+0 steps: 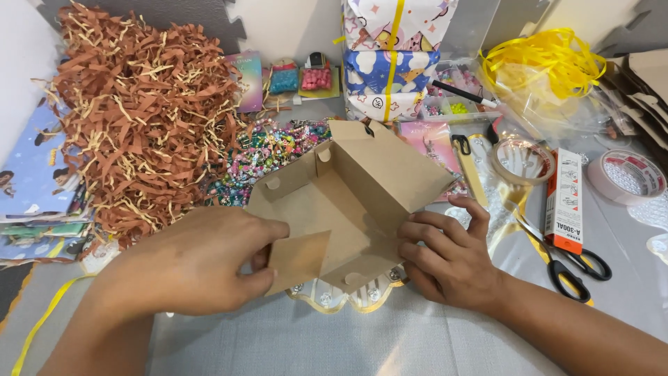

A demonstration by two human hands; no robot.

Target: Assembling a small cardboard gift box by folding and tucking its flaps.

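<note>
A person's two bare hands work a half-folded brown cardboard box (348, 202) at the middle of a grey table (431, 341), seen from a head-worn camera looking down. The left hand (198, 261) closes its thumb and fingers on a flap at the box's near left corner, pinching it firmly. The right hand (449, 254) presses against the box's near right side with fingers curled around the edge and the thumb raised against the panel above; it grips the cardboard loosely rather than clenching it. The box stands open toward the camera, its flaps splayed, and rests partly on a scalloped gold-edged tray (341, 296) that peeks out beneath its near edge.

A large heap of brown shredded paper (146, 111) fills the table's far left corner, with a stack of illustrated booklets (38, 181) along the left edge. Just beyond the box lies a spread of colourful bead bracelets (268, 157). A stack of patterned wrapped parcels tied with yellow ribbon (393, 56) stands at the far edge, and a tangle of yellow ribbon (546, 63) sits toward the far right corner. To the right of the hands lie black-handled scissors (567, 264), a slim red and white carton (565, 202), a roll of clear tape (522, 160) and a second tape roll (626, 174) near the right edge.
</note>
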